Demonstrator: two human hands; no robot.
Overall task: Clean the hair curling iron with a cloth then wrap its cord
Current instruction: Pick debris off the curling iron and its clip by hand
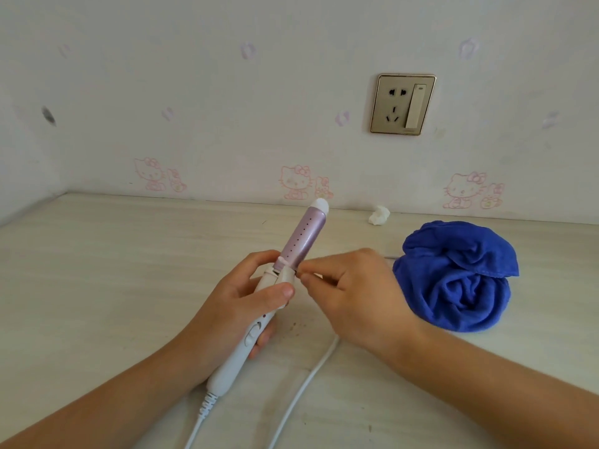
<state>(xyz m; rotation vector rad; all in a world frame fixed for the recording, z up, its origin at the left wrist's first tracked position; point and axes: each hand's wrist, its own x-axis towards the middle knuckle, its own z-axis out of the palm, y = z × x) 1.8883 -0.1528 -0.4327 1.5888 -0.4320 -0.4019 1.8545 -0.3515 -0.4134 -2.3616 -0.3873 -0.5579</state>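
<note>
My left hand (246, 303) grips the white handle of the curling iron (301, 241), thumb across its front. The pink barrel with a white tip points up and away over the table. My right hand (350, 293) has curled fingers whose tips pinch at the joint between barrel and handle; what they pinch is too small to tell. The white cord (301, 387) leaves the handle's base, runs off the bottom edge and loops back up under my right wrist. The crumpled blue cloth (457, 277) lies on the table to the right, untouched.
The pale wooden table (113, 270) meets a wall with cartoon-cat wallpaper. A gold wall socket with switch (403, 104) sits above right. A small white crumpled wad (379, 215) lies at the table's back edge.
</note>
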